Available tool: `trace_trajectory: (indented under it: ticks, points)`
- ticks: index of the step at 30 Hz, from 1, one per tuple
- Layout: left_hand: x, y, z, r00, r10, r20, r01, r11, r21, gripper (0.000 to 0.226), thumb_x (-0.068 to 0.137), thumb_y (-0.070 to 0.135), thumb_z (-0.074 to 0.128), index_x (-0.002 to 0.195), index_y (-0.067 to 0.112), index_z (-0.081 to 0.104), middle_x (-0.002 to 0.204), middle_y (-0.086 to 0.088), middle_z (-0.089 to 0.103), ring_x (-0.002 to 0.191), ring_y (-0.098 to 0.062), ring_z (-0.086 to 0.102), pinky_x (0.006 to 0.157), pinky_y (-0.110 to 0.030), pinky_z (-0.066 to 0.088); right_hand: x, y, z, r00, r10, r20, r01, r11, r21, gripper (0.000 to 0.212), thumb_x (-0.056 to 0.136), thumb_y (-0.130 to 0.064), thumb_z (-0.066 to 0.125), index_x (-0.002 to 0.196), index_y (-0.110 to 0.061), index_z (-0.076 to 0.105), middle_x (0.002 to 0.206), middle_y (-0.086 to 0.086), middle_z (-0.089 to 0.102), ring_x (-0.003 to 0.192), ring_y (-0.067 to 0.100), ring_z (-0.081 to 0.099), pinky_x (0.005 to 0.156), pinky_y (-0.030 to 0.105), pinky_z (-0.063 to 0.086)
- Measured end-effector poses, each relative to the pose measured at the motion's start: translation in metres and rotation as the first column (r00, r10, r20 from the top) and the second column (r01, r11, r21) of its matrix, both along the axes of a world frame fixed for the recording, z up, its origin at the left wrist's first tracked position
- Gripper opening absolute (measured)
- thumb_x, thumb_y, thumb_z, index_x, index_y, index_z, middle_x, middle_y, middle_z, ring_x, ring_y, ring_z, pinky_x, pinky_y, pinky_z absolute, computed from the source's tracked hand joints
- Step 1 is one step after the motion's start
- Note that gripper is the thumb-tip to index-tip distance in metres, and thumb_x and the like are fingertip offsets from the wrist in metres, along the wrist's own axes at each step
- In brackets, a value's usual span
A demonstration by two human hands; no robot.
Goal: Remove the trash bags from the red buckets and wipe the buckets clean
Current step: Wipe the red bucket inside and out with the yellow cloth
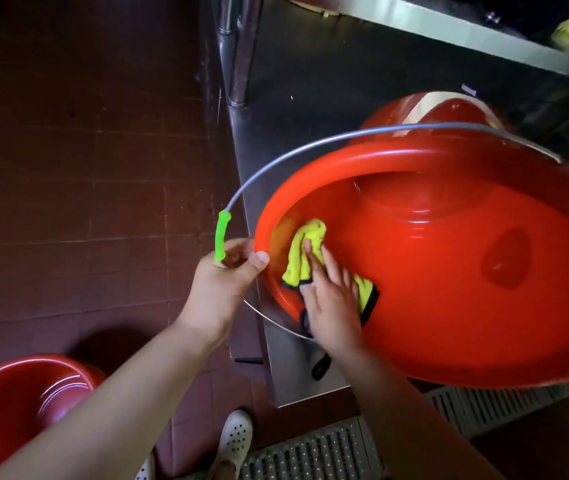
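Three red buckets in view, none with a bag in it as far as shown. Main bucket (449,271) fills the right half, tilted with its mouth toward the camera, against a steel cabinet (276,98). Second bucket (16,403) sits on the tiled floor (68,168) lower left, well apart. Third bucket (449,112) is behind the main one, partly hidden.

Wire bail (310,143) arcs over the main bucket's upper rim and ends in a green grip (222,235) hanging left of the rim.

Left hand (227,271) grips the near-left rim, thumb over the lip, fingers curled outside next to the green grip. It steadies the tilt.

Right hand (331,299) is inside the mouth, fingers mostly straight, pressing a yellow cloth (305,258) flat on the inner wall just beside the left rim. Nothing pinched that I can tell.

Key relation: unwiped wall and base lie right of and deeper than the right hand; bucket axis runs away up-right. Judgement: next strokes go inward along that axis. Right hand is the only one placed for it.

Room: interior is wide open. Left thumb is close to the cloth, so strokes toward the rim are tight. Floor drain grate (310,452) below near a white shoe (236,434).
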State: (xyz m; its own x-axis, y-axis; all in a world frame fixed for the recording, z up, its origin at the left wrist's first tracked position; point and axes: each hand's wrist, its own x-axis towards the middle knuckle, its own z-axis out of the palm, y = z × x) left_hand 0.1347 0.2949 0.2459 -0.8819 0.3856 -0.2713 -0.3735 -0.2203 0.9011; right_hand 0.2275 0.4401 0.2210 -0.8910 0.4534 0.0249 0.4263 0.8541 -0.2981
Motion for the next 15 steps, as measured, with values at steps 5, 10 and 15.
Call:
trace_trajectory:
  ticks: [5,10,15]
  points:
    - [-0.019,-0.002,0.028,0.992,-0.002,-0.127,0.002,1.0,-0.003,0.017,0.078,-0.001,0.068,0.093,0.007,0.067,0.079,0.0,0.069,0.074,-0.006,0.063,0.074,-0.018,0.05,-0.043,0.072,-0.008,0.98,-0.121,0.159,0.111,0.991,0.069,0.055,0.095,-0.037,0.035,0.147,-0.039,0.016,0.156,-0.007,0.019,0.132,0.03,0.032,0.108,0.039,0.022]
    - [-0.035,-0.005,0.037,0.988,0.024,-0.155,-0.024,1.0,0.005,0.021,0.072,0.0,0.072,0.086,0.015,0.068,0.079,0.001,0.07,0.076,-0.008,0.065,0.077,-0.022,0.054,-0.07,0.13,-0.008,0.934,-0.215,0.286,0.181,0.973,0.14,0.053,0.098,-0.037,0.037,0.146,-0.042,0.017,0.157,-0.012,0.011,0.139,0.025,0.022,0.111,0.036,0.018]
    - [-0.014,-0.006,0.012,0.998,0.028,-0.053,-0.026,0.998,0.054,0.016,0.072,0.009,0.075,0.082,0.019,0.069,0.077,0.008,0.072,0.077,-0.006,0.066,0.075,-0.021,0.052,-0.078,0.125,-0.01,0.912,-0.246,0.328,0.217,0.968,0.124,0.053,0.097,-0.041,0.037,0.145,-0.046,0.016,0.157,-0.012,0.009,0.14,0.025,0.018,0.112,0.037,0.013]
